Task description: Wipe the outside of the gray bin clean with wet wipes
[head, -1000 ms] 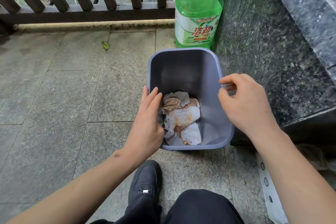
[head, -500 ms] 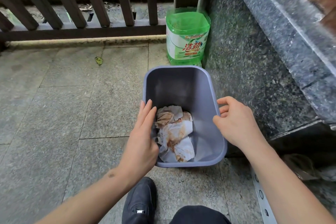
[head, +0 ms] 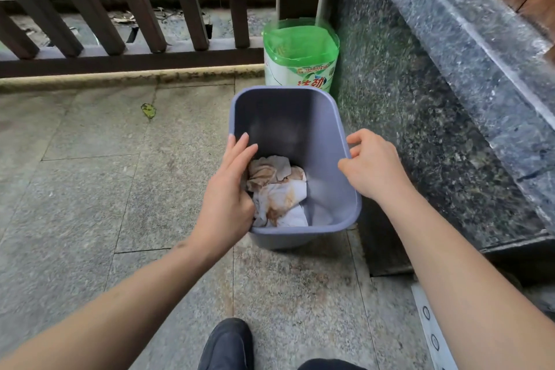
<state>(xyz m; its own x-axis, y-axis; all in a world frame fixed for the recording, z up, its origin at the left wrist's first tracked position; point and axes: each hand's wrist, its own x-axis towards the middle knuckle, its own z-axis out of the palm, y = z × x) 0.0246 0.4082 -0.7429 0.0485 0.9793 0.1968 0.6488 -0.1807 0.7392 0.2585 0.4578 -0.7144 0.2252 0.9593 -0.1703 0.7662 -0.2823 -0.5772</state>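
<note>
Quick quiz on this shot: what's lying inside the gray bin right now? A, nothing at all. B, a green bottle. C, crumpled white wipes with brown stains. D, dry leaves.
C: crumpled white wipes smeared with brown lie at the bottom of the gray bin, while the left hand and right hand grip its opposite rims.

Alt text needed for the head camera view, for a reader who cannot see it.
Seen from above, a person's left hand and right hand hold opposite rims of a gray bin on a stone-tiled floor, with crumpled, brown-stained wipes inside. A green container stands behind the bin, beside a granite wall and wooden railing.
</note>
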